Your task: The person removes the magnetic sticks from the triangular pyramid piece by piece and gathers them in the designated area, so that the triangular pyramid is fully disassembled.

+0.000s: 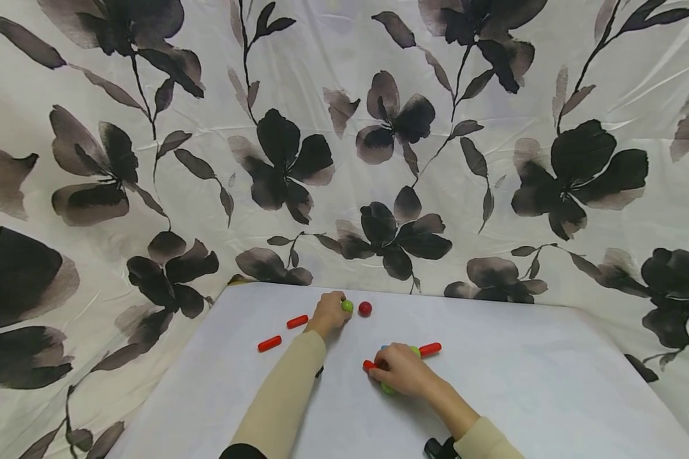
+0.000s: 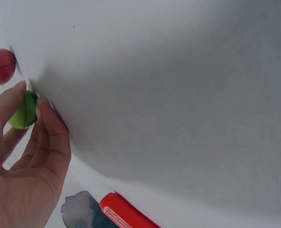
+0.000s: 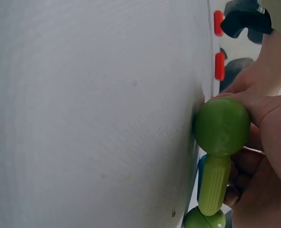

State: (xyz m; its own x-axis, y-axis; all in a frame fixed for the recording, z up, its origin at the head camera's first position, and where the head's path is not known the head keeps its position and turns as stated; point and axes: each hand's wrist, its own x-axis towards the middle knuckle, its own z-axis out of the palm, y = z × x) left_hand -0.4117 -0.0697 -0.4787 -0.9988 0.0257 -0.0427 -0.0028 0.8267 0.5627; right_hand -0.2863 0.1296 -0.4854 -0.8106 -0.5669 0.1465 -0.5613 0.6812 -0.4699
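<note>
No text, label, brand, number or sign can be read in any of the views. The backdrop cloth [image 1: 344, 127] bears only a dark flower print, and the white table [image 1: 522, 382] and the coloured toy pieces carry no lettering.

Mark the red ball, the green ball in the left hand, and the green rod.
red ball [image 1: 365, 308], head view, its centre
green ball [image 2: 24, 111], left wrist view, visible face between fingers
green rod [image 3: 214, 183], right wrist view, mid-shaft

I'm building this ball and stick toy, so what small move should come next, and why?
Probably carry the small green ball, pinched in the left hand, over to the green ball-and-rod assembly that the right hand grips; the two sit apart on the white table.
</note>
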